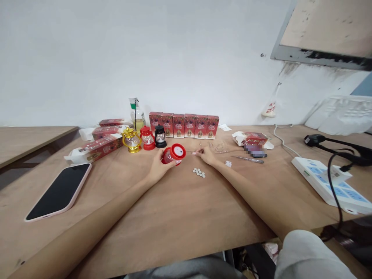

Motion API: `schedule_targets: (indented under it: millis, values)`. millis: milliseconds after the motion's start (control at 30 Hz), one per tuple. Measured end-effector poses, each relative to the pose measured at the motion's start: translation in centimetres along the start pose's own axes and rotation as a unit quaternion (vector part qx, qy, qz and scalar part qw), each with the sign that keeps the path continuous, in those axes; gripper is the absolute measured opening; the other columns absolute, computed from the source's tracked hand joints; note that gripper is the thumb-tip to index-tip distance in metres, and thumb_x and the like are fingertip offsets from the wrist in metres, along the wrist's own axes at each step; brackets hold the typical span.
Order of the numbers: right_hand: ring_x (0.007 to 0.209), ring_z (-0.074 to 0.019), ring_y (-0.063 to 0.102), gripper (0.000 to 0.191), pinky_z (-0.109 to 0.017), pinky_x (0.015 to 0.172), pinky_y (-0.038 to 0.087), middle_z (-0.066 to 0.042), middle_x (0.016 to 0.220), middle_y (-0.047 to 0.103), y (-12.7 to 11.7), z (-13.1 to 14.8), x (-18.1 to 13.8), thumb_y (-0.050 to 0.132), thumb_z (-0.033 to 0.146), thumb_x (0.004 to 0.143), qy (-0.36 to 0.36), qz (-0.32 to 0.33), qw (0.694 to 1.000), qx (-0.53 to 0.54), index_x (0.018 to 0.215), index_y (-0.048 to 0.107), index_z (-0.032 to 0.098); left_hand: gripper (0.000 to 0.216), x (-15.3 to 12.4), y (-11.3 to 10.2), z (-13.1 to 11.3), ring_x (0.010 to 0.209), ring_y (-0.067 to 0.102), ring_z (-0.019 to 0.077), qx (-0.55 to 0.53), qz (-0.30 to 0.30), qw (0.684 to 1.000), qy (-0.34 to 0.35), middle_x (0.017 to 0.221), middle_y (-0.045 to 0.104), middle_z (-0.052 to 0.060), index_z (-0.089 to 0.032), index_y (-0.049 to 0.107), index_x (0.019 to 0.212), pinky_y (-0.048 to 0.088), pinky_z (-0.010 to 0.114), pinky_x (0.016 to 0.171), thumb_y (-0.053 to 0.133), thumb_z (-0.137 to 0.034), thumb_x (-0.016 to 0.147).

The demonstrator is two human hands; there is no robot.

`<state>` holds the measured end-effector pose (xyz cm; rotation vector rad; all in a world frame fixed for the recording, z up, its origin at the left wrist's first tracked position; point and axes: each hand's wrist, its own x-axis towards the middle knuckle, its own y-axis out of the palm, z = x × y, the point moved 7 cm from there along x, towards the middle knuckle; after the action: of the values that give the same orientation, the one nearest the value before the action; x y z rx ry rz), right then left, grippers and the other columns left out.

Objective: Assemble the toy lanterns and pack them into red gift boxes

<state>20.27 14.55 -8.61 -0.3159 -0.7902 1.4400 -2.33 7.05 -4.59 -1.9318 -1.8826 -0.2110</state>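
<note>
My left hand (pixel 158 170) is closed round a small red lantern (pixel 172 154), tipped so that its pale round base faces up and to the right. To the right of it, my right hand (pixel 207 156) rests low over the tabletop with thumb and fingers pinched together; whatever is between the fingertips is too small to make out. Several silver button cells (pixel 198 173) lie in a cluster just below that hand. Behind my left hand stand a gold lantern (pixel 132 140), another red lantern (pixel 147 138) and a black lantern (pixel 160 136), all upright.
Red printed boxes (pixel 184 125) line up along the wall, near a pump bottle (pixel 137 116). Opened boxes (pixel 100 148) and a phone (pixel 59 190) lie at the left. A screwdriver (pixel 250 159), another opened box (pixel 252 138) and a white power strip (pixel 331 184) with cables are at the right.
</note>
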Motion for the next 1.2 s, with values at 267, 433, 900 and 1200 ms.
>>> schedule_targets:
  millis: [267, 433, 900, 1200]
  values:
    - [0.065, -0.0139, 0.059, 0.031, -0.024, 0.062, 0.043, -0.002, 0.069, 0.065, -0.6, 0.2, 0.0, 0.052, 0.042, 0.084, -0.015, -0.015, 0.999, 0.026, 0.075, 0.065, 0.016, 0.051, 0.0, -0.1, -0.1, 0.096, 0.059, 0.0212, 0.004, -0.005, 1.000, -0.006, 0.099, 0.062, 0.005, -0.017, 0.053, 0.093, 0.046, 0.037, 0.088, 0.079, -0.039, 0.055]
    - [0.072, -0.0149, 0.061, 0.029, -0.026, 0.068, 0.046, -0.003, 0.077, 0.068, -0.1, 0.8, -0.3, 0.072, 0.043, 0.068, -0.033, 0.004, 0.999, 0.020, 0.078, 0.066, 0.016, 0.052, 0.0, -0.1, 0.1, 0.095, 0.059, 0.0215, 0.012, -0.007, 1.000, -0.003, 0.098, 0.062, 0.005, -0.017, 0.053, 0.093, 0.047, 0.037, 0.087, 0.079, -0.040, 0.055]
    - [0.077, -0.0172, 0.059, 0.023, -0.029, 0.072, 0.042, -0.006, 0.084, 0.064, -0.5, 3.1, -1.4, 0.062, 0.039, 0.083, -0.070, 0.004, 0.993, -0.097, 0.077, 0.066, 0.017, 0.052, 0.1, -0.1, 0.1, 0.094, 0.060, 0.0216, 0.012, -0.005, 1.000, 0.003, 0.097, 0.062, 0.005, -0.017, 0.053, 0.094, 0.047, 0.038, 0.087, 0.079, -0.040, 0.055]
    - [0.089, -0.0205, 0.056, 0.024, -0.033, 0.082, 0.038, -0.008, 0.090, 0.063, -0.1, 3.8, -1.7, 0.053, 0.036, 0.089, -0.098, 0.013, 0.982, -0.163, 0.081, 0.064, 0.016, 0.053, 0.0, -0.1, 0.2, 0.096, 0.059, 0.0219, 0.013, -0.004, 1.000, -0.006, 0.099, 0.062, 0.005, -0.017, 0.053, 0.095, 0.047, 0.039, 0.088, 0.079, -0.040, 0.056]
